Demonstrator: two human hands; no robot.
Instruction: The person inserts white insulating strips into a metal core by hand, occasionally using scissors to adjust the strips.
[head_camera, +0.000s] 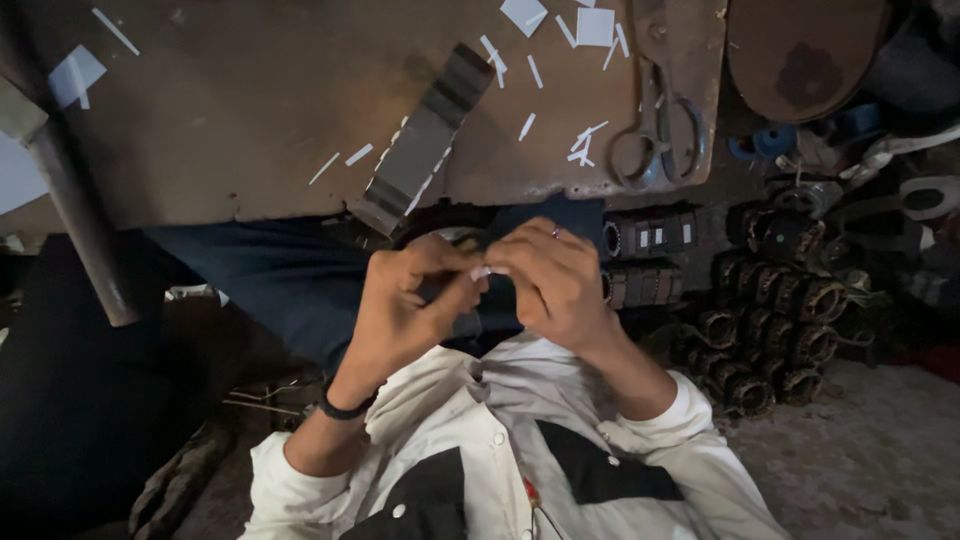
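My left hand (408, 308) and my right hand (553, 280) meet over my lap, fingertips pinched together on a small white strip (481, 271). Behind the fingers a round dark part with a pale rim (455, 236) shows partly; most of it is hidden by my hands. A black band circles my left wrist. My white sleeves and dark trousers fill the lower view.
A worn brown board (300, 110) lies ahead with white paper scraps (594, 27), a folded grey strip (425, 140) and large scissors (660, 130). Several dark wound coils (770, 330) are stacked at right. A metal pipe (75, 215) slants at left.
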